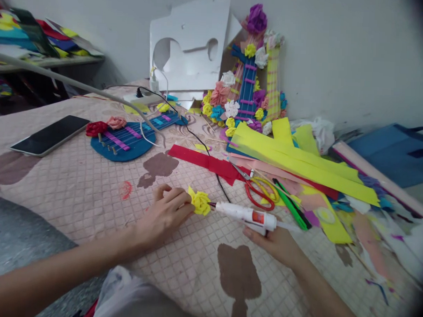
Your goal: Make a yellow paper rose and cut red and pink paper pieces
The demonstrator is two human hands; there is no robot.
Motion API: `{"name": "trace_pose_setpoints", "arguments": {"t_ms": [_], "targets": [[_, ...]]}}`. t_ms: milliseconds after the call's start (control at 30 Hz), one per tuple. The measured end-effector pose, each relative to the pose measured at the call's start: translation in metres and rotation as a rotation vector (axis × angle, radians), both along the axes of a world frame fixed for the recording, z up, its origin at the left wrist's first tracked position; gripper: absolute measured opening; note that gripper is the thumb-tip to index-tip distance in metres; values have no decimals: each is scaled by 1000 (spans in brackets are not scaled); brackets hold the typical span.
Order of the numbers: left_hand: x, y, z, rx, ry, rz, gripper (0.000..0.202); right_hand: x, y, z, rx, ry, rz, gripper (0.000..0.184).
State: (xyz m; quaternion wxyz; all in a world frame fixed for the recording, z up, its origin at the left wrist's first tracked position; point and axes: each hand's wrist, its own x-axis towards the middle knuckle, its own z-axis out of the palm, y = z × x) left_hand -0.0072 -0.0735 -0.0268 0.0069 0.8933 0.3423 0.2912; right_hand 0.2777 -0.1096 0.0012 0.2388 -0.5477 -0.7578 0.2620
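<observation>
Closed around one side of a yellow crepe-paper flower [200,202] are the fingers of my left hand [170,209], low over the tablecloth. My right hand [277,243] grips a white hot glue gun [242,213] by its handle, and its dark nozzle points left at the flower. Whether the tip touches the petals I cannot tell. A clear glue stick [288,225] sticks out of the gun's back end. Beyond my hands lies a blue guitar shape [122,147] with strings, purple strips, and red [96,128] and pink paper roses [117,122].
Red-and-yellow-handled scissors [261,193], a green cutter [291,204], red paper [207,163] and yellow strips [299,157] lie behind the gun. A phone [51,135] rests at left. A black cord [198,137] crosses the table. Flower-covered guitars [248,85] lean on the wall.
</observation>
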Motion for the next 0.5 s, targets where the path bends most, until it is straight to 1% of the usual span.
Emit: {"name": "trace_pose_setpoints", "arguments": {"t_ms": [67, 133, 233, 267, 300, 367, 500], "targets": [[1, 0, 1, -13, 3, 10, 13, 0, 10, 3, 35, 26, -55, 22], [2, 1, 1, -17, 4, 24, 12, -2, 26, 7, 69, 51, -104, 25], [3, 1, 2, -18, 6, 37, 12, -7, 63, 12, 114, 25, -225, 33], [3, 1, 2, -18, 4, 39, 12, -9, 78, 12, 170, 8, -262, 34], [3, 1, 3, -18, 2, 41, 13, -12, 94, 11, 233, 3, -265, 33], [4, 1, 3, -17, -1, 47, 14, -18, 127, 6, 284, -11, -241, 33], [5, 2, 2, 0, -13, 56, 18, -34, 185, -11, 288, -56, -287, 32]]}}
